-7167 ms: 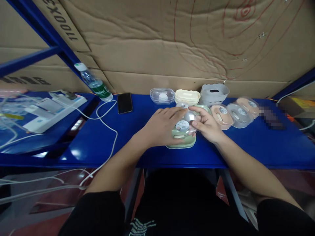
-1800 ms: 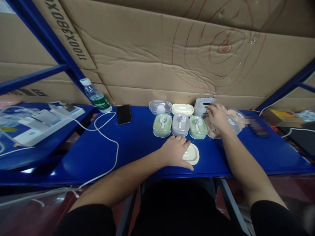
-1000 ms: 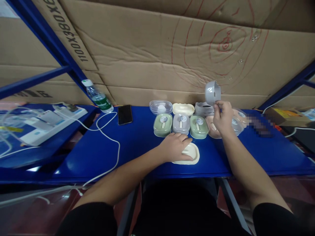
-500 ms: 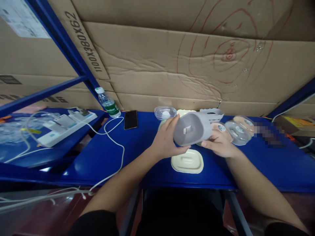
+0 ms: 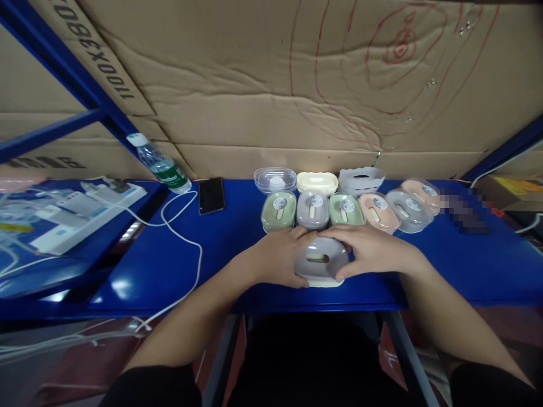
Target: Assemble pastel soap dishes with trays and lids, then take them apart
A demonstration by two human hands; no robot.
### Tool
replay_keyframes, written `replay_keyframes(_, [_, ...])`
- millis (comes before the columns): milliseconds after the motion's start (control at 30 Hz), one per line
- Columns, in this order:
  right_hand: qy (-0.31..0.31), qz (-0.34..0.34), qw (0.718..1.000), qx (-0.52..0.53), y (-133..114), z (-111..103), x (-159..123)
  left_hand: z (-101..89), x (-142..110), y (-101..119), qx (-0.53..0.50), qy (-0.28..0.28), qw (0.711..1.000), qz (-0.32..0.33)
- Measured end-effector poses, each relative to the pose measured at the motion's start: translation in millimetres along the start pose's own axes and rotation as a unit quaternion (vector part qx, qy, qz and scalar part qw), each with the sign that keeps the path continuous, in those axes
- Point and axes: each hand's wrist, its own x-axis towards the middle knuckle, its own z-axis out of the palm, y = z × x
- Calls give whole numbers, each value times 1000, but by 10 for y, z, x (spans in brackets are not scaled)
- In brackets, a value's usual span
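Observation:
A grey plastic box shell (image 5: pixel 333 267) lies with its slotted face upward on a cream plastic base (image 5: pixel 326 283), whose front edge shows beneath it. Against the shell's left side, my left hand (image 5: pixel 274 257) is wrapped with its thumb low at the front. My right hand (image 5: pixel 377 249) grips the far right side, fingers over the back edge and thumb at the front corner. Just beyond my hands stand finished-looking boxes with round stickers: a green box (image 5: pixel 287 216), a grey box (image 5: pixel 319 218), another green box (image 5: pixel 339 200) and a pink box (image 5: pixel 369 204).
Behind them sit a clear tray (image 5: pixel 269 180), a cream tray (image 5: pixel 311 182) and a whitish slotted part (image 5: pixel 352 182). More boxes, one grey (image 5: pixel 401 199), extend right. Leftward are a phone (image 5: pixel 212 196), bottle (image 5: pixel 169 175), white cable (image 5: pixel 200 260) and power strip (image 5: pixel 127 206).
Both hands have brought the grey shell down onto the cream base and turned it from open side facing me to slotted face up. The view has shifted slightly.

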Motion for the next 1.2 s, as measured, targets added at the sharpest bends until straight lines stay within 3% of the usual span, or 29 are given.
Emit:
replay_keyframes(100, [-29,-8,999,-25,21,90,35,26,-3,13,14,-21,1000,7])
replay_keyframes(233, [-32,-9,999,-25,43,118,17,50,16,150,51,-71,996,-30])
replay_keyframes(433, [-83,61,993,-53,-110,119,36,121,56,333,68,-107,989,-71])
replay_keyframes(733, [-47,44,987,-149,-54,189,-17,113,34,268,39,-56,997,-32])
replay_keyframes(933, [-49,43,986,-151,-46,290,49,115,33,268,32,-70,996,-45])
replay_keyframes(1200, [-63,34,989,-126,44,264,77,150,80,184,42,-83,994,-62])
